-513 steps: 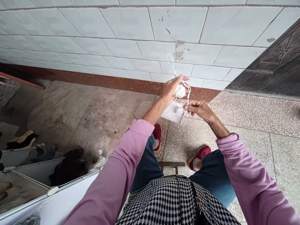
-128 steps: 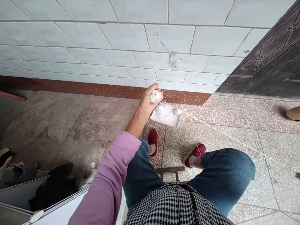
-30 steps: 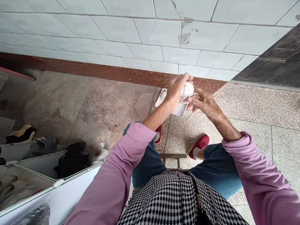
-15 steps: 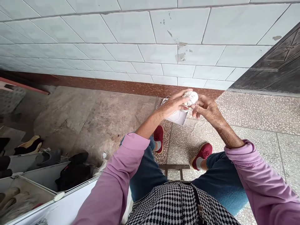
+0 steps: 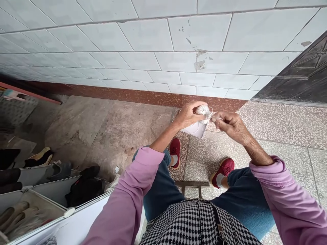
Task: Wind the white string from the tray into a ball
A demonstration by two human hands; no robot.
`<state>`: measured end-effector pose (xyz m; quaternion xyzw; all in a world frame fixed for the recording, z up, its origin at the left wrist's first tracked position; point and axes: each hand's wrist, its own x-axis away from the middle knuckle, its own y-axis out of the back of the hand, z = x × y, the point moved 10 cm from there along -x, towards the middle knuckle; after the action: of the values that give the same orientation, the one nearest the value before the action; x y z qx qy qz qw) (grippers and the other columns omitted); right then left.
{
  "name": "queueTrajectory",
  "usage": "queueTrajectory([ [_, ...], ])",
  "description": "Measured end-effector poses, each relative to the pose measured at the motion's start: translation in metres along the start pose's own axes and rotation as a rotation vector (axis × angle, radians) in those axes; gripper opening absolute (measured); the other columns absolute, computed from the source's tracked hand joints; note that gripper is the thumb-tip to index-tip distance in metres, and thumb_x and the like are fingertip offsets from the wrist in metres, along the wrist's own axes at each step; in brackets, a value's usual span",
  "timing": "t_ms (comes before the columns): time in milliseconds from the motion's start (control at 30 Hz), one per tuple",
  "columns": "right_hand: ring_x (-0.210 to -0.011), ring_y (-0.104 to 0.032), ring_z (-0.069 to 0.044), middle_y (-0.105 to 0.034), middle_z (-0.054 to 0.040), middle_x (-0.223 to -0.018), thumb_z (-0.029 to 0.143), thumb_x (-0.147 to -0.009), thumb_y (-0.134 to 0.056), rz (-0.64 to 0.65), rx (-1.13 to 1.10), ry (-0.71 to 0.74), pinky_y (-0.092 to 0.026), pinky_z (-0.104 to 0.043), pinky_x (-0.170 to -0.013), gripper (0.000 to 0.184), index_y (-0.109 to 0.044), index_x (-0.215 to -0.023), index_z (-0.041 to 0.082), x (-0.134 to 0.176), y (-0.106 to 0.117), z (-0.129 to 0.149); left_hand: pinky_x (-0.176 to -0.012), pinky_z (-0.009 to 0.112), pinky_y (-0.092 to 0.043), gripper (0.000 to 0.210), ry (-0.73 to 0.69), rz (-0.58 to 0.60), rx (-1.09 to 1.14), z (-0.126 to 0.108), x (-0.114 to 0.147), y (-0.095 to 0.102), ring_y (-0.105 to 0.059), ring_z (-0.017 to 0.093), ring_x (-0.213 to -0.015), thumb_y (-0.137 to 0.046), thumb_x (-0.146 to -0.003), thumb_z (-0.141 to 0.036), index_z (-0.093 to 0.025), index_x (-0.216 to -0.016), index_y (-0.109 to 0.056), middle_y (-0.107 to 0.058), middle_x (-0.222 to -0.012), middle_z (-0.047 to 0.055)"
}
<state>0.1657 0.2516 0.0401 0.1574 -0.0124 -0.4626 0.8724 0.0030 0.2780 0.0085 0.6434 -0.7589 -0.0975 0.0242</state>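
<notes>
My left hand (image 5: 190, 115) is wrapped round a ball of white string (image 5: 202, 110), fingers over the top and thumb along the near side. Just to its right, my right hand (image 5: 228, 125) is closed in a pinch on a strand of the string, which runs between the two hands. A loose loop stands off the ball's right side. Below the ball a shallow white box (image 5: 197, 130) lies on the floor, partly covered by my left hand, with string trailing inside it and out over its right edge.
A tiled wall (image 5: 158, 61) with a brown skirting is close ahead, and a dark door (image 5: 301, 75) stands at the right. At lower left is a rack (image 5: 55, 194) holding several shoes. My red shoes (image 5: 175, 151) rest on the speckled floor either side of a stool bar (image 5: 192, 183).
My right hand has drawn away from the ball to the right, pulling a strand. My left hand now grips the ball alone, and the ball has shifted slightly left and down.
</notes>
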Motion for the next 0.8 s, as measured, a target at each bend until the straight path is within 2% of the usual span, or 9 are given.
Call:
queueTrajectory([
  [67, -0.056, -0.039, -0.012, -0.048, 0.0036, -0.061, 0.065, -0.1, -0.075, -0.121, -0.007, 0.02, -0.031, -0.03, -0.054, 0.051, -0.062, -0.074, 0.024, -0.002, 0.021, 0.001, -0.087, 0.036, -0.054, 0.047, 0.064, 0.17, -0.006, 0.0, 0.006, -0.017, -0.069, 0.021, -0.097, -0.089, -0.07, -0.028, -0.021, -0.116, -0.083, -0.08, -0.111, 0.007],
  [133, -0.055, -0.037, -0.012, -0.047, 0.0037, -0.06, 0.068, -0.099, -0.075, -0.194, -0.003, 0.031, -0.03, -0.03, -0.054, 0.055, -0.06, -0.071, 0.023, -0.004, 0.035, -0.004, -0.081, 0.034, -0.052, 0.048, 0.147, 0.324, 0.082, -0.001, 0.013, -0.035, -0.068, 0.018, -0.088, -0.086, -0.076, -0.034, -0.02, -0.122, -0.081, -0.078, -0.102, 0.005],
  [200, -0.055, -0.039, -0.011, -0.049, 0.0031, -0.061, 0.071, -0.1, -0.072, -0.193, -0.001, 0.027, -0.032, -0.03, -0.054, 0.058, -0.059, -0.07, 0.023, -0.006, 0.037, -0.013, -0.077, 0.032, -0.051, 0.051, 0.191, 0.364, 0.227, -0.004, 0.016, -0.043, -0.066, 0.016, -0.083, -0.086, -0.076, -0.038, -0.02, -0.124, -0.08, -0.077, -0.099, 0.004],
  [367, -0.056, -0.048, -0.012, -0.059, 0.0003, -0.064, 0.076, -0.103, -0.061, -0.063, -0.02, -0.011, -0.039, -0.029, -0.056, 0.062, -0.063, -0.074, 0.022, -0.01, 0.011, -0.027, -0.086, 0.035, -0.057, 0.056, 0.212, 0.187, 0.609, -0.004, 0.007, -0.035, -0.072, 0.02, -0.095, -0.092, -0.065, -0.035, -0.02, -0.116, -0.076, -0.077, -0.107, 0.007],
  [500, -0.052, -0.047, -0.012, -0.056, 0.0033, -0.061, 0.076, -0.104, -0.059, 0.031, -0.065, -0.058, -0.039, -0.029, -0.054, 0.058, -0.067, -0.086, 0.022, -0.008, -0.01, -0.028, -0.092, 0.037, -0.059, 0.051, 0.223, 0.064, 0.719, 0.002, 0.003, -0.026, -0.073, 0.021, -0.098, -0.092, -0.062, -0.031, -0.02, -0.108, -0.073, -0.077, -0.105, 0.006],
  [633, -0.056, -0.046, -0.013, -0.053, 0.0031, -0.062, 0.071, -0.11, -0.051, 0.035, 0.095, 0.003, -0.038, -0.03, -0.059, 0.058, -0.068, -0.087, 0.02, -0.005, -0.014, -0.016, -0.092, 0.035, -0.06, 0.051, 0.194, -0.084, 0.692, 0.008, 0.002, -0.014, -0.074, 0.019, -0.096, -0.093, -0.062, -0.032, -0.021, -0.106, -0.071, -0.077, -0.101, 0.004],
  [800, -0.064, -0.055, -0.015, -0.064, -0.0011, -0.071, 0.053, -0.113, -0.049, 0.065, 0.291, 0.036, -0.039, -0.032, -0.066, 0.048, -0.068, -0.085, 0.02, 0.003, -0.016, -0.002, -0.087, 0.033, -0.058, 0.052, 0.14, -0.249, 0.463, 0.013, 0.002, 0.001, -0.073, 0.019, -0.094, -0.097, -0.058, -0.027, -0.022, -0.101, -0.069, -0.078, -0.101, 0.004],
])
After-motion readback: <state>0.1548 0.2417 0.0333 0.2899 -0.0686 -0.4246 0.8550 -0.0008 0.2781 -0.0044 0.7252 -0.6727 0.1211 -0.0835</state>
